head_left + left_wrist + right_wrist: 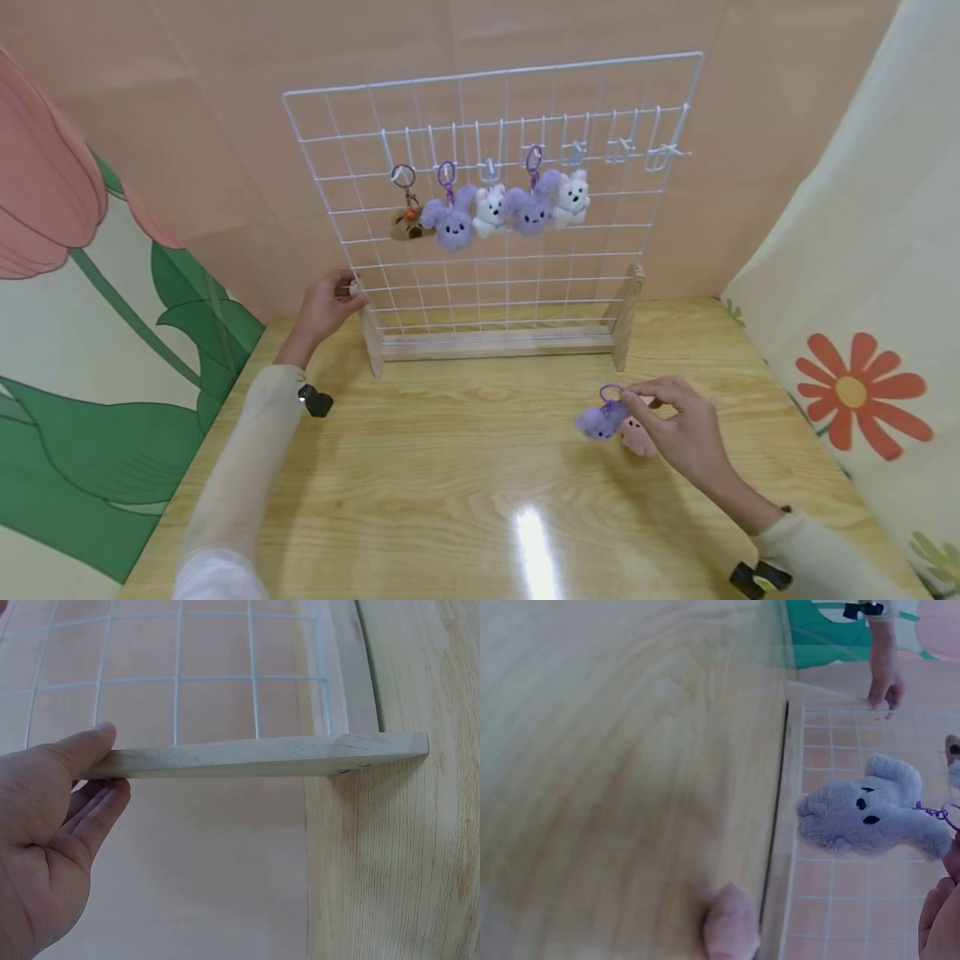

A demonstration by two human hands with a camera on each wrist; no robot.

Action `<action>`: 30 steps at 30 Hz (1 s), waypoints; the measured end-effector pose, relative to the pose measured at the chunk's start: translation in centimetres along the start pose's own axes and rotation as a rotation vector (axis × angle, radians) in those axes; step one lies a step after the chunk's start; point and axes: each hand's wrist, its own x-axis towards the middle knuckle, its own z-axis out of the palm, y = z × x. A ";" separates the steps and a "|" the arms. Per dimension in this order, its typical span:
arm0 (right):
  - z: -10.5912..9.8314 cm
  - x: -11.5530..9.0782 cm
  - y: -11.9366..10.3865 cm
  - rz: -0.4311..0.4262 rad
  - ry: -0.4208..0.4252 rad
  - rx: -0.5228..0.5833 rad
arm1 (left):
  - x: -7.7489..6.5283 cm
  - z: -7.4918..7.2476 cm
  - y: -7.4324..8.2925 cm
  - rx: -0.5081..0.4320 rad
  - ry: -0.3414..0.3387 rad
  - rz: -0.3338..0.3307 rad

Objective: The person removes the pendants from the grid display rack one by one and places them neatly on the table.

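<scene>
Partly behind the right hand [681,427], a pink plush [637,439]

The sleeved left forearm [251,458] runs from between seven and eight o'clock, pointing toward one, to the left hand [322,307] at nine; in the left wrist view its thumb [88,746] lies above and its bent fingers [101,814] below, in a grip. The sleeved right forearm [832,550] enters at four o'clock and points toward ten, ending in the right hand [681,429], also at four but nearer the centre, whose thumb and fingers pinch. The right wrist view catches only part of that hand, at four o'clock.
</scene>
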 end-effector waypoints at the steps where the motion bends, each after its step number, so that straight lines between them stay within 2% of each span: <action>1: 0.0 -0.2 0.1 0.004 -0.006 0.003 | 0.0 0.0 0.0 0.003 0.002 0.001; 15: 0.4 -2.3 1.2 0.016 -0.084 -0.041 | 0.2 -0.3 -0.2 -0.005 0.011 0.010; 21: 1.1 -1.9 2.5 -0.027 -0.121 -0.053 | 0.3 -0.2 -0.2 -0.025 0.017 -0.005; 30: 1.6 -0.9 4.1 -0.042 -0.144 -0.074 | 0.3 0.0 0.0 -0.013 0.008 -0.004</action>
